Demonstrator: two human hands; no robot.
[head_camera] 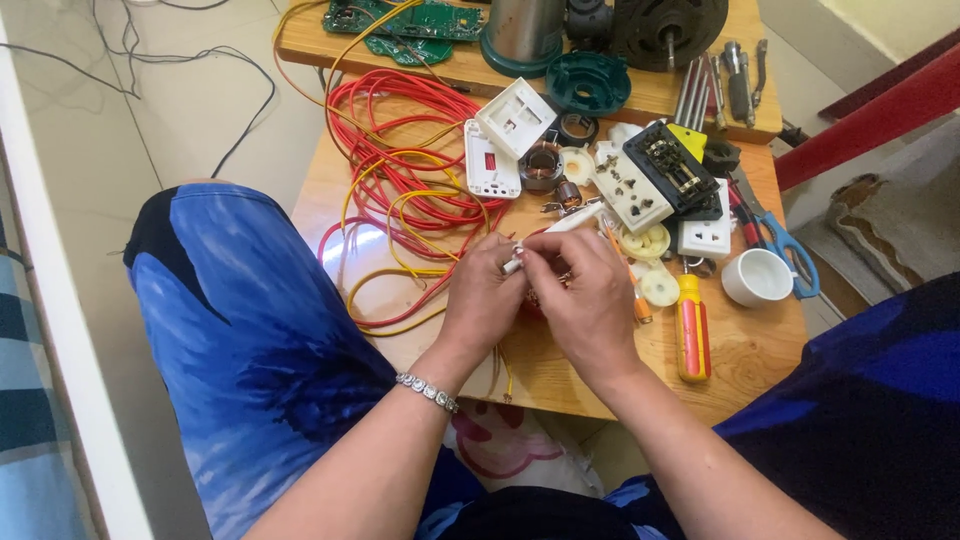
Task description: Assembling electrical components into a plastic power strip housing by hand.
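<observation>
At the centre of the frame, above a low wooden table (560,375), the left hand (480,300) and right hand (590,300) meet, fingers curled closed around a slim white tool (560,226) that juts toward the upper right; what else they pinch cannot be told. Left of the hands lie coiled red and yellow wires (405,190); at right, a yellow-handled screwdriver (691,335) and a white cup (756,277).
</observation>
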